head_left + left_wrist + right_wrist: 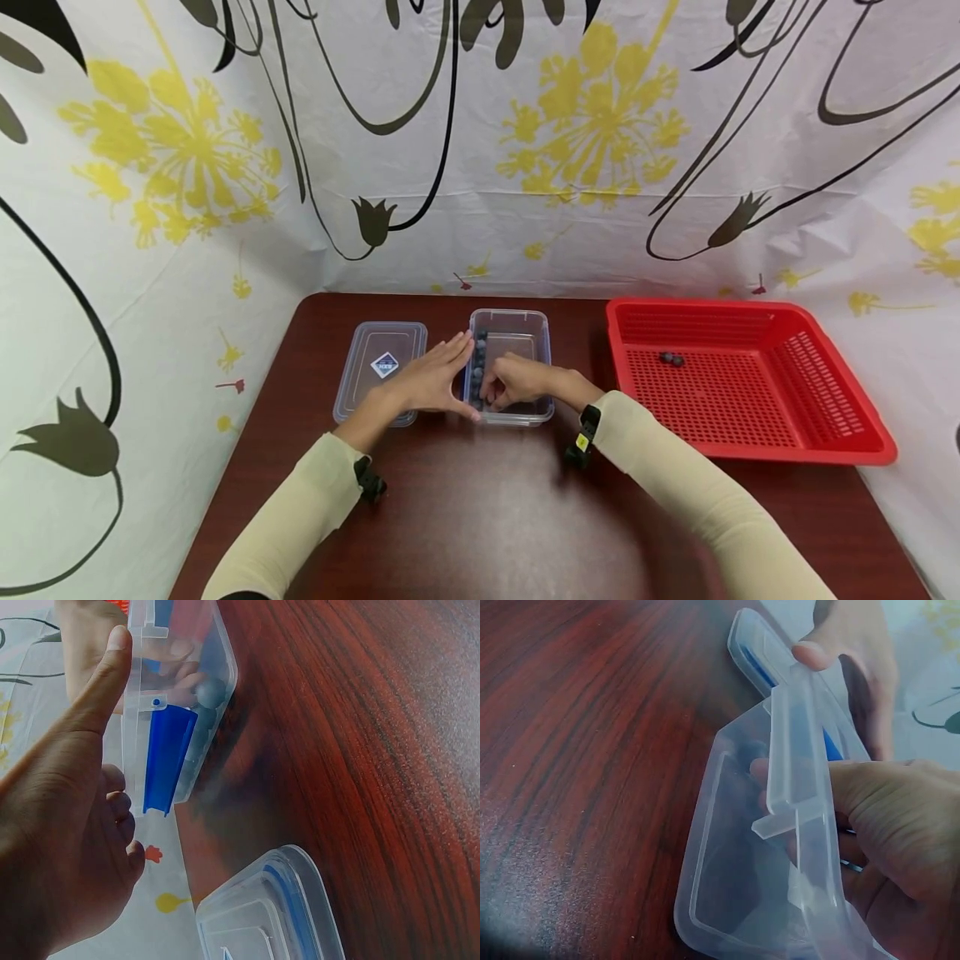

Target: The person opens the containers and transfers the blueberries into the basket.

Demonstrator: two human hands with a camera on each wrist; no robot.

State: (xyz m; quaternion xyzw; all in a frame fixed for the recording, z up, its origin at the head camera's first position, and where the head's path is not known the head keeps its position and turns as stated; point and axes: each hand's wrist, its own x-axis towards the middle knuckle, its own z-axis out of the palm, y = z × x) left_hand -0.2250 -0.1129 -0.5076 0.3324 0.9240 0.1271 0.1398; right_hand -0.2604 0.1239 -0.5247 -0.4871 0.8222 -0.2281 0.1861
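A clear plastic container [529, 323] stands at the table's middle, with blue side clips [169, 761]. Dark blueberries [480, 346] line its left inner wall in a row. My left hand [431, 377] is spread along the container's left side, thumb at the near corner and straight fingers toward the far end. Reaching inside from the right, my right hand [519, 381] has curled fingers. Its fingertips pinch at a blueberry [211, 694] at the near end of the row, partly hidden by the hand in the head view.
A clear lid [390, 342] with a white and blue label lies left of the container. On the right, a red plastic basket [720, 417] holds a few blueberries [672, 359] near its left side. Patterned cloth hangs behind and beside the brown table [480, 517].
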